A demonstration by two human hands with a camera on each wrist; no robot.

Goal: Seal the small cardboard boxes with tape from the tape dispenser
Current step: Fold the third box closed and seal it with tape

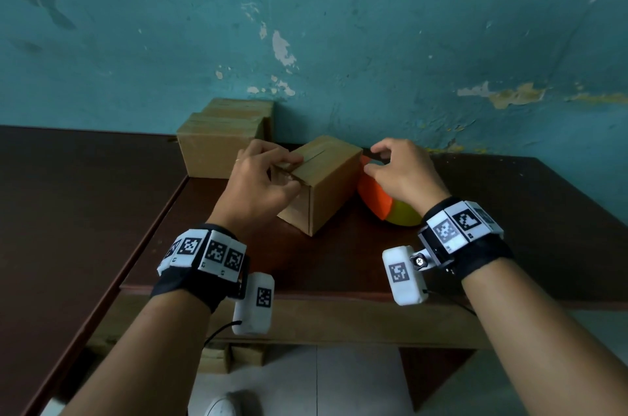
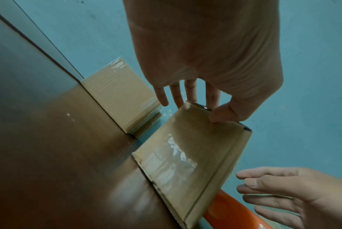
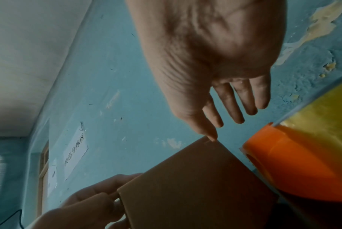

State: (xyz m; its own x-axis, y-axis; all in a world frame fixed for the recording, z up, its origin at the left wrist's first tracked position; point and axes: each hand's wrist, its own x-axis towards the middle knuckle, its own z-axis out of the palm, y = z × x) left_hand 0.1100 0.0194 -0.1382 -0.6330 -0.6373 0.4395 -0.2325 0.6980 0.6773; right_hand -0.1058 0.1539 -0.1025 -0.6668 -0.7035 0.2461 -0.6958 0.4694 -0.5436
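The cardboard box (image 1: 326,177) is plain tan-brown, as are the two boxes (image 1: 221,140) stacked behind it. The tape dispenser (image 1: 377,198) is bright orange, its roll (image 1: 406,216) yellow-green. The counter (image 1: 102,211) is dark reddish brown. The wall (image 1: 339,24) is teal, flaked in white and ochre patches. Wrist bands (image 1: 204,252) carry black-and-white square codes (on white blocks over black straps).
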